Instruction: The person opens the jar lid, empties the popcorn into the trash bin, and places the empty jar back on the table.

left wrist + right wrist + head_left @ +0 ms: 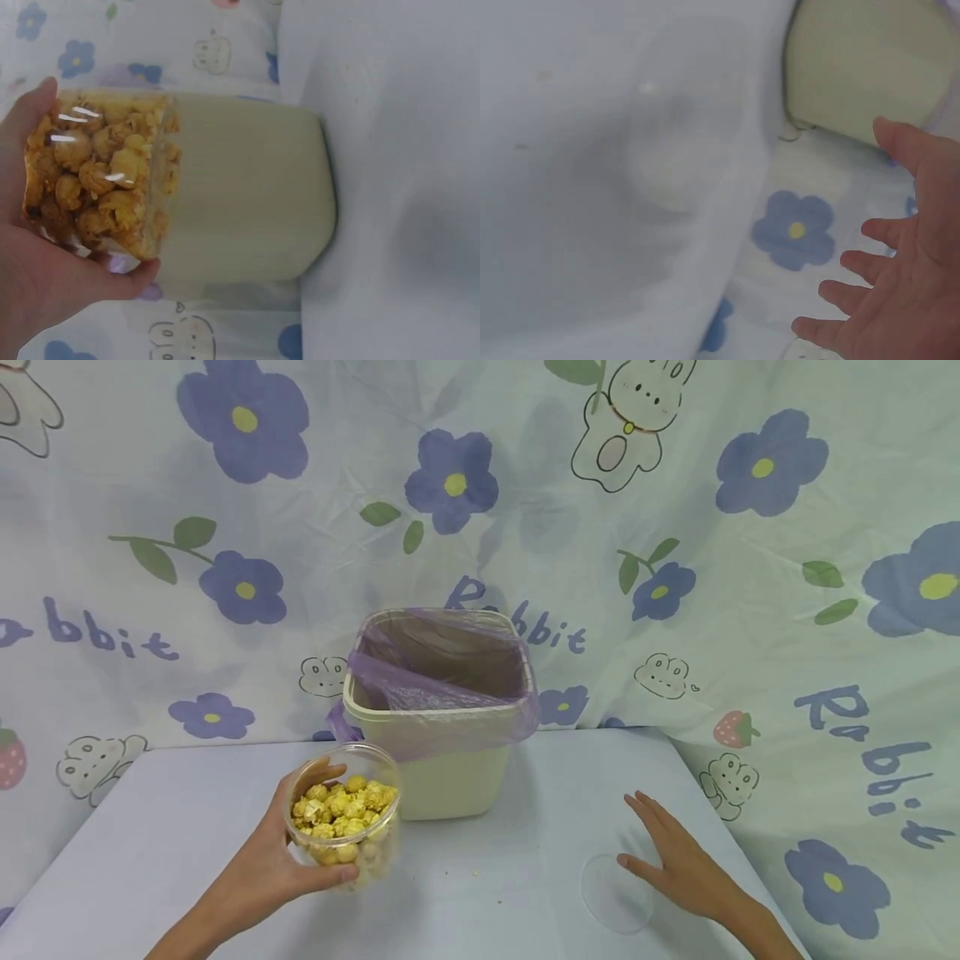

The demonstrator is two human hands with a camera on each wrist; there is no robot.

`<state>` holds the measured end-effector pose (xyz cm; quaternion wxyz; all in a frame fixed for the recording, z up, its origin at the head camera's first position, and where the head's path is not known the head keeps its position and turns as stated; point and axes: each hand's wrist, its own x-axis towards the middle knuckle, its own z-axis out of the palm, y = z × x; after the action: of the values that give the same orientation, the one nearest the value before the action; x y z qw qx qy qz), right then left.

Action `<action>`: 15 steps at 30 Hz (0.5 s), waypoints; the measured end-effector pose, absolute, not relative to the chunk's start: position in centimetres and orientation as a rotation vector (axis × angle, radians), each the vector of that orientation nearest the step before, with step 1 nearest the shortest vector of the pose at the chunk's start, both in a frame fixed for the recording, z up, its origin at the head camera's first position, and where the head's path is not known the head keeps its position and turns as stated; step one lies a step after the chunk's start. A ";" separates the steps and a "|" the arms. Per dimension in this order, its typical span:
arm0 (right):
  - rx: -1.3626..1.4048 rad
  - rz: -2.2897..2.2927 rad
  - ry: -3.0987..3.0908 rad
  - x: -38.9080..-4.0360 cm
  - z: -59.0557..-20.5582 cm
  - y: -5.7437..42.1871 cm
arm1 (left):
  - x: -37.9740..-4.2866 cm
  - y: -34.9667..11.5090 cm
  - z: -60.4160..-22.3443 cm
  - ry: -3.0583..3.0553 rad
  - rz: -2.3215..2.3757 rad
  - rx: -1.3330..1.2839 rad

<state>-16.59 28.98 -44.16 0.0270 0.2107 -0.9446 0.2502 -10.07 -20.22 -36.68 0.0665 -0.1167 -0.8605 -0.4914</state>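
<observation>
A clear plastic tub (375, 852) of yellow popcorn (341, 810) is gripped by my left hand (266, 864), thumb on the near side and fingers round the far side. Its top is uncovered and tilts toward the head camera. The left wrist view shows popcorn (90, 169) packed against the tub's clear wall. My right hand (686, 868) hovers with spread fingers beside a round clear lid (600, 906) lying on the table. In the right wrist view that hand (900, 277) holds nothing, and the lid (686, 112) looks blurred.
A cream bin (457, 789) stands at the table's back, behind and right of the tub. A purple plastic bag (427, 685) lines it and folds over its rim. Small crumbs (476, 873) dot the white table (517, 935). A flower-print cloth (525, 527) hangs behind.
</observation>
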 end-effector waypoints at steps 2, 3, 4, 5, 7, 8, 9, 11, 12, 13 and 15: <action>0.691 0.730 -2.886 -16.9 -43.1 28.5 | -10.1 -20.5 -36.7 -2.594 -1.469 -0.345; 0.704 0.710 -2.879 -17.0 -42.5 28.2 | -10.0 -20.6 -36.7 -2.587 -1.471 -0.347; 0.716 0.696 -2.874 -17.1 -42.0 27.9 | -10.0 -20.7 -36.7 -2.587 -1.465 -0.345; 0.729 0.684 -2.866 -17.2 -41.4 27.6 | -10.0 -20.8 -36.7 -2.577 -1.469 -0.350; 0.750 0.651 -2.858 -17.5 -40.3 27.1 | -10.1 -21.1 -36.5 -2.564 -1.462 -0.355; 0.761 0.637 -2.855 -17.6 -39.7 26.8 | -10.1 -21.2 -36.5 -2.560 -1.463 -0.355; 0.766 0.622 -2.853 -17.7 -39.2 26.5 | -10.1 -21.3 -36.4 -2.552 -1.462 -0.359; 0.775 0.586 -2.838 -18.0 -38.1 26.0 | -10.1 -21.6 -36.3 -2.540 -1.455 -0.362; 0.777 0.567 -2.834 -18.1 -37.5 25.7 | -10.2 -21.7 -36.2 -2.535 -1.450 -0.363; 0.777 0.549 -2.831 -18.3 -37.0 25.5 | -10.2 -21.8 -36.1 -2.530 -1.450 -0.365; 0.778 0.509 -2.820 -18.8 -36.0 24.9 | -10.2 -22.0 -36.1 -2.524 -1.444 -0.363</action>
<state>-18.76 24.89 -36.00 0.0858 0.2609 -0.9462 0.1709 -10.18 -22.02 -36.05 0.1052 -0.1233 -0.8565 -0.4900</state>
